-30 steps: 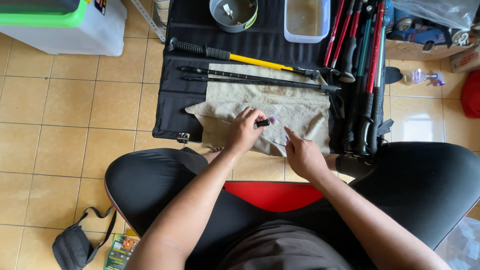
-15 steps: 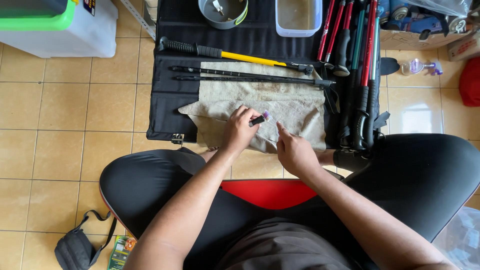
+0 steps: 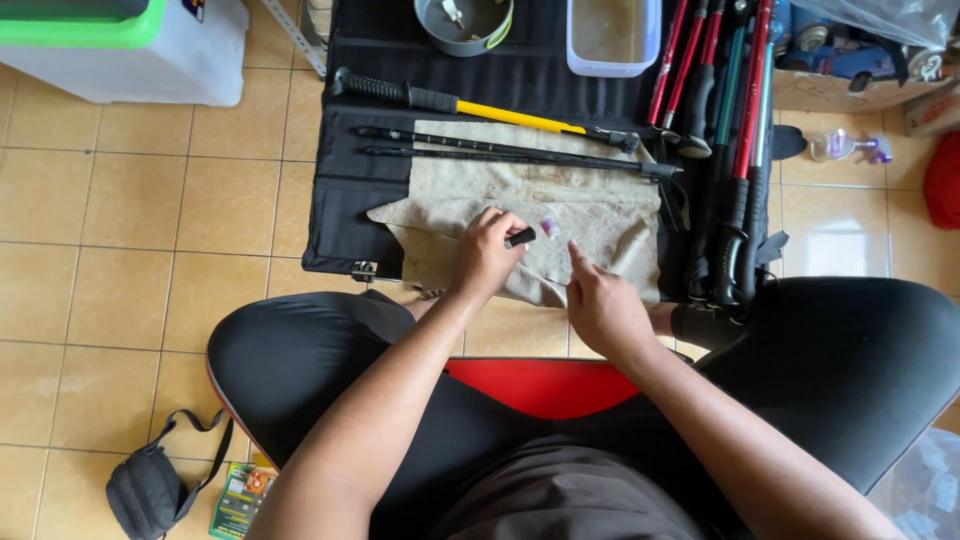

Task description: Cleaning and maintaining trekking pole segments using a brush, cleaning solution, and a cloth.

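1. Under your hands lies a beige cloth (image 3: 560, 200), matt, coarse-woven and stained.
2. Your left hand (image 3: 484, 256) pinches a small black cap (image 3: 520, 238) that looks like matt plastic.
3. The black mat (image 3: 350, 200) is dull fabric.
4. The yellow pole (image 3: 510, 118) has glossy painted metal and a ribbed rubbery handle.
5. The floor (image 3: 150, 220) is smooth, slightly shiny tan tile.
6. The clear tub (image 3: 612, 40) is translucent plastic.

Cloth (image 3: 520, 195) showing beige w/ brown stains, lying on black mat (image 3: 350, 200). Left hand (image 3: 485, 255) pinching black piece (image 3: 520, 238); purple bit (image 3: 548, 226) beside it. Pole (image 3: 500, 115) showing yellow shaft, black grip. Poles (image 3: 740, 100) at right showing red, teal, black. Floor (image 3: 150, 220) showing tan tiles. Bin (image 3: 120, 40) showing white w/ green lid.
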